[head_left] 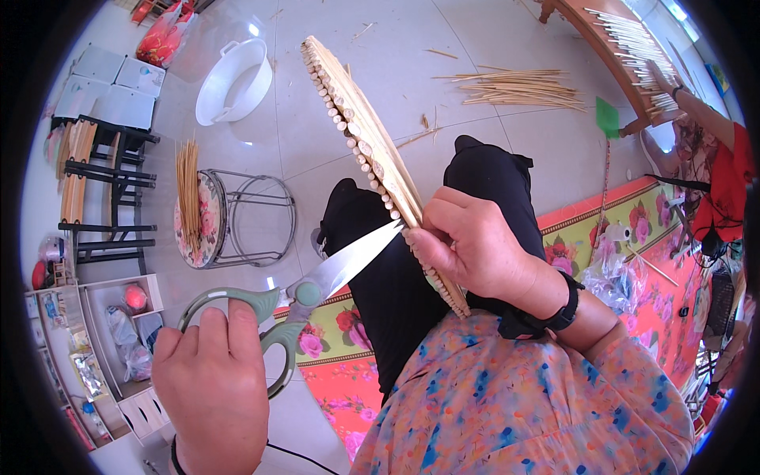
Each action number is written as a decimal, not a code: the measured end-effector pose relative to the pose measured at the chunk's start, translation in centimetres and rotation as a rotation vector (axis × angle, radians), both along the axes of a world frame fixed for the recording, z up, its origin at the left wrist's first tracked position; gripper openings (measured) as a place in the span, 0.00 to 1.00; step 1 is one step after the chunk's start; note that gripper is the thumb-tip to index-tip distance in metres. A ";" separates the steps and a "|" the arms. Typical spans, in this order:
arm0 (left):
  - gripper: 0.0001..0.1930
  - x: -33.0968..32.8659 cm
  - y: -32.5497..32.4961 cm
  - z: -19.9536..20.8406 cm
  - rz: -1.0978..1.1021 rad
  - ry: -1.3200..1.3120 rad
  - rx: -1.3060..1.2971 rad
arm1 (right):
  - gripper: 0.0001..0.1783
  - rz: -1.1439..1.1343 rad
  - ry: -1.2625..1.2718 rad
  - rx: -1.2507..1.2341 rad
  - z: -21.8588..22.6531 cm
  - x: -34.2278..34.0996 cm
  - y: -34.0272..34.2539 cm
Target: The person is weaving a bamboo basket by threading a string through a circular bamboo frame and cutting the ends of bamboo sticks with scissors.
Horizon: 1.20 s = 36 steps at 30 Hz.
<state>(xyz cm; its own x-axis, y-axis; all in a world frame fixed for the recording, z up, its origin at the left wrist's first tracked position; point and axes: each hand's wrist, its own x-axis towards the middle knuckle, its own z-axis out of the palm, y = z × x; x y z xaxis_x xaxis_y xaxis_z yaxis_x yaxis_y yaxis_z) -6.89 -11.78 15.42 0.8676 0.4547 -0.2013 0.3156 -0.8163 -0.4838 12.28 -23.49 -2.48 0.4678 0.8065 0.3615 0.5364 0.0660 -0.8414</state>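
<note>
My left hand grips the green handles of a pair of scissors. Their steel blades point right, with the tips at the edge of a long panel of bamboo sticks. My right hand clasps that panel near its middle and holds it slanted over my lap. The cut round ends of the sticks line the panel's left edge. A black band sits on my right wrist. My black trousers lie beneath the panel.
A round floral stool lies tipped on the tiled floor with a bundle of sticks across it. A white tub stands behind. Loose sticks lie on the floor. Another person in red works at the right, beside a floral mat.
</note>
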 end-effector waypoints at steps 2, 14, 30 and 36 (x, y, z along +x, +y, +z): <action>0.21 0.7 0.3 0.1 -0.034 0.011 0.026 | 0.12 -0.012 -0.004 -0.021 0.2 0.1 -0.1; 0.14 1.0 2.7 -0.3 -0.246 -0.015 0.027 | 0.11 0.037 -0.113 -0.082 0.5 0.7 -0.4; 0.15 -4.3 4.5 -14.5 0.020 -0.750 -0.791 | 0.05 0.035 -0.056 -0.070 0.4 0.7 -0.9; 0.18 -5.0 4.3 -13.4 0.143 -0.927 -0.802 | 0.10 0.025 -0.096 -0.116 0.6 0.8 -0.8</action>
